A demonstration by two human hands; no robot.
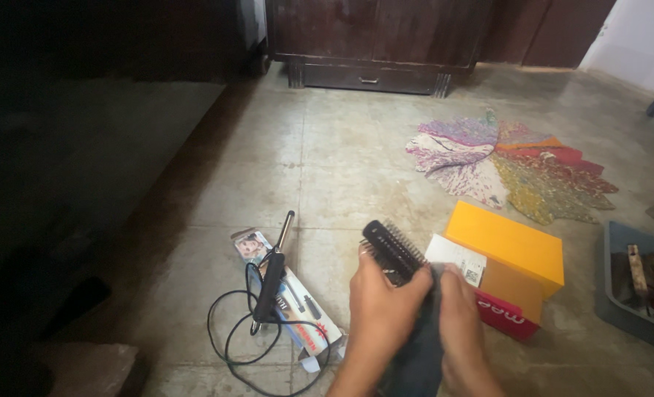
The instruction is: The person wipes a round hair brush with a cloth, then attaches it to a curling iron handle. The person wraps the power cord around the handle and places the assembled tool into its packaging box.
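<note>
Above the stone floor [268, 154], the left hand [380, 309] closes around a black bristle hairbrush [393, 251], whose long axis runs up-left from the grip. The right hand [460, 323] pinches a dark cloth [419, 345] against its handle, beside a yellow box [507, 242].

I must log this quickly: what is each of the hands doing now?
Left hand: closed on the black hairbrush.
Right hand: holding a dark cloth.
</note>
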